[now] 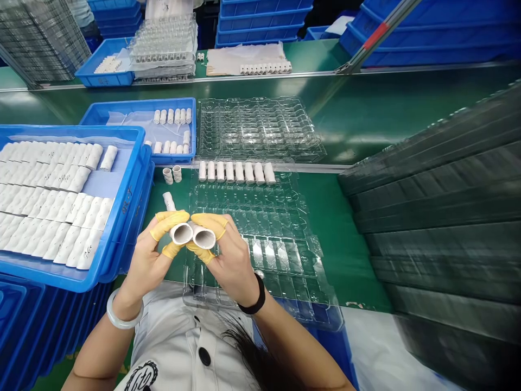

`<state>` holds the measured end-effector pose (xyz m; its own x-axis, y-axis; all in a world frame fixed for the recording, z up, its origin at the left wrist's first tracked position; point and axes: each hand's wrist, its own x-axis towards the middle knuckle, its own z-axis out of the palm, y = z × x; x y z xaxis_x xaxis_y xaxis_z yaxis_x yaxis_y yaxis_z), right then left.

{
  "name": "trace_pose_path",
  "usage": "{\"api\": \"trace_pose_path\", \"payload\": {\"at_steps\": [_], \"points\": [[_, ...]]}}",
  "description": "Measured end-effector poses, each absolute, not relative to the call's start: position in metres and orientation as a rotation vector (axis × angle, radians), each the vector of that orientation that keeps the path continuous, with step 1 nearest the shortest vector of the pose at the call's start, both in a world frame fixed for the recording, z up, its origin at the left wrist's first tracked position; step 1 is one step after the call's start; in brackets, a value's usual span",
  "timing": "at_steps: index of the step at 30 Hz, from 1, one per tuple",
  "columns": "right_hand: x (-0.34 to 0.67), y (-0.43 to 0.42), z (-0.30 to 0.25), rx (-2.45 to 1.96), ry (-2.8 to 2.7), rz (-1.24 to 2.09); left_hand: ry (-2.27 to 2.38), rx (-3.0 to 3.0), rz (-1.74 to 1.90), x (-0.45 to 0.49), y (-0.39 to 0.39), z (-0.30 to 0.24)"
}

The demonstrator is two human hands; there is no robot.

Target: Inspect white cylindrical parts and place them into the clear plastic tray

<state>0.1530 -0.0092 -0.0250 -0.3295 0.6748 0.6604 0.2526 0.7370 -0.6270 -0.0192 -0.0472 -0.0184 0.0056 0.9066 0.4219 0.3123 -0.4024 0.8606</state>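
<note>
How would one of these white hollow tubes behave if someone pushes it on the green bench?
The white hollow tube in the right hand looks round and smooth, so it would probably roll on the green bench. Its thin open-ended wall suggests it is light and perhaps fragile.

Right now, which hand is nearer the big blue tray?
Left. The left hand sits just beside the big blue tray; the right hand is farther off, beyond the left hand.

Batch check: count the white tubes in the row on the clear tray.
8 white tubes, side by side in one row along the far edge of the clear tray; none hidden.
</note>
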Motion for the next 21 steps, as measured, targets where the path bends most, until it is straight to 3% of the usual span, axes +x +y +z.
{"api": "trace_pose_path", "payload": {"at_steps": [21], "points": [[0.1563, -0.0075, -0.0292, -0.766, -1.919, 0.494, 1.303, 1.739, 1.369, -0.0199, -0.0468, -0.0160]]}}
